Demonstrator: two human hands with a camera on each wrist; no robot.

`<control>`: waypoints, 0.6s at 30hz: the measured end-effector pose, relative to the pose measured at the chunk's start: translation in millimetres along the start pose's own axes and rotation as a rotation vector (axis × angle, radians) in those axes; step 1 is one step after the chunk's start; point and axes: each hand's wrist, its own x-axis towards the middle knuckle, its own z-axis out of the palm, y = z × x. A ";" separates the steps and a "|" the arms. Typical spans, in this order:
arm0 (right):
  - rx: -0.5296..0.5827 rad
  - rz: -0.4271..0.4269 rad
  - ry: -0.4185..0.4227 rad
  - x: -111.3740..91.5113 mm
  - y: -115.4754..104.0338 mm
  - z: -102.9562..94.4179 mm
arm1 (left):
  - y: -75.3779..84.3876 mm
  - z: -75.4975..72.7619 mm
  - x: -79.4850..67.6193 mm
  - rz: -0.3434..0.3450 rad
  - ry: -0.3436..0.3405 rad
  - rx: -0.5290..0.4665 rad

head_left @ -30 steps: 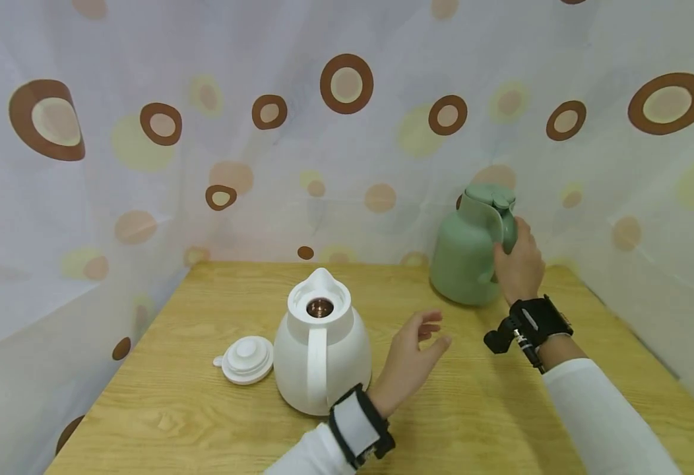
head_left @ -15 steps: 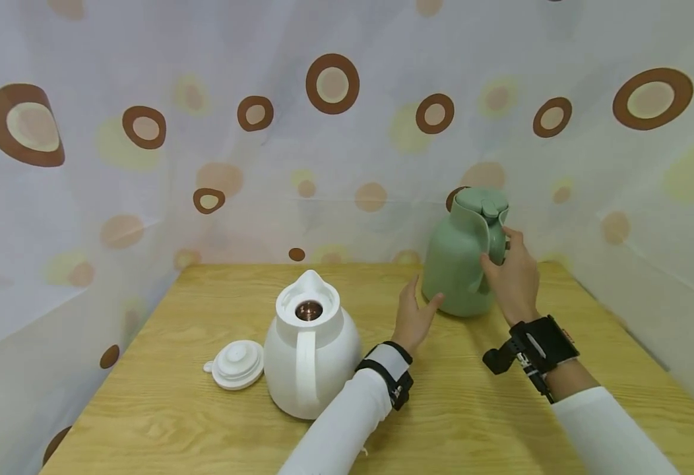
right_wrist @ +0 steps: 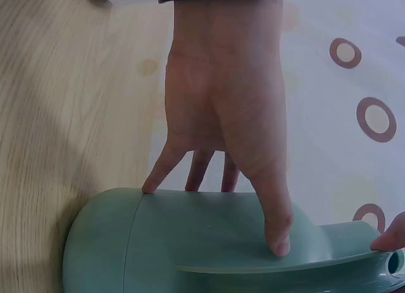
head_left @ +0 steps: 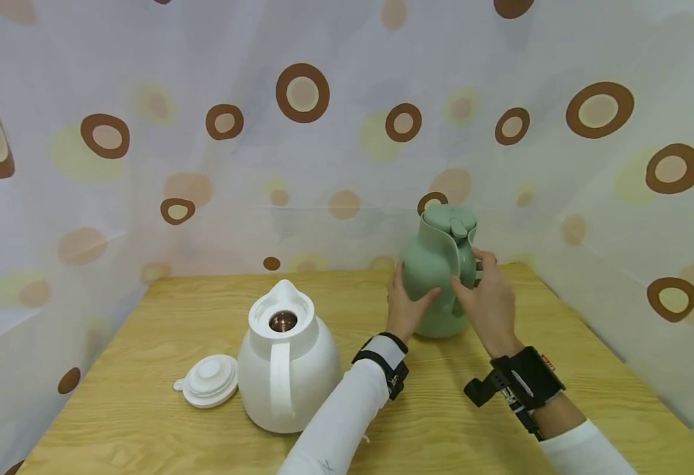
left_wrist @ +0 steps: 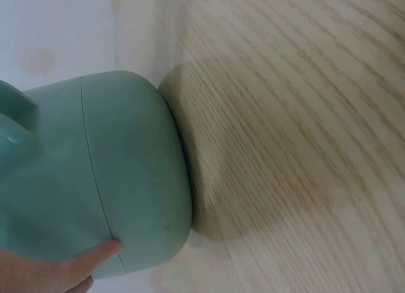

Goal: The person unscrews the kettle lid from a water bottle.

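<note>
A green thermos jug [head_left: 436, 270] stands at the back right of the table, its lid on. My left hand [head_left: 404, 307] is against the side of its body, thumb on the near face and fingers round the left side. In the right wrist view, that same left hand [right_wrist: 221, 109] spans the jug. My right hand [head_left: 491, 307] holds the jug's handle [head_left: 460, 300], thumb on the near side. A fingertip [left_wrist: 101, 252] touches the jug's seam in the left wrist view. Left of it stands a white thermos jug [head_left: 305, 376], uncovered, its copper-coloured inside showing.
A white lid [head_left: 210, 379] lies on the wooden table [head_left: 139, 396], left of the white jug. A patterned curtain [head_left: 341, 158] encloses the back and both sides. My left forearm passes beside the white jug.
My left hand has moved from beside the white jug to the green jug's body. The green jug has come slightly nearer, with my right hand on its handle. The head view has turned right.
</note>
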 end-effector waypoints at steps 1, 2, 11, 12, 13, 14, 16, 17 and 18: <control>0.004 0.004 -0.004 -0.7 -1.2 -0.2 | 0.5 -0.1 -0.6 0.000 0.005 -0.004; 0.007 0.010 -0.007 -1.4 -1.9 -0.8 | 1.2 0.0 -1.2 0.003 0.013 -0.009; 0.032 0.017 -0.012 -10.6 -8.6 -6.5 | 6.0 -5.6 -16.2 0.008 0.048 -0.048; 0.036 0.010 -0.017 -12.9 -9.7 -7.3 | 6.1 -6.9 -19.8 0.006 0.052 -0.049; 0.037 0.003 -0.020 -15.2 -11.1 -9.0 | 6.8 -8.0 -23.3 0.003 0.052 -0.054; 0.040 -0.005 -0.022 -17.6 -12.7 -10.7 | 7.9 -9.1 -27.0 0.002 0.054 -0.057; 0.046 -0.020 -0.027 -22.2 -16.3 -14.5 | 9.7 -11.5 -34.7 0.007 0.056 -0.064; 0.047 -0.025 -0.030 -24.5 -18.4 -16.6 | 10.9 -12.8 -38.7 0.009 0.058 -0.068; 0.047 -0.032 -0.032 -26.8 -20.4 -18.8 | 12.1 -13.8 -42.5 0.012 0.061 -0.074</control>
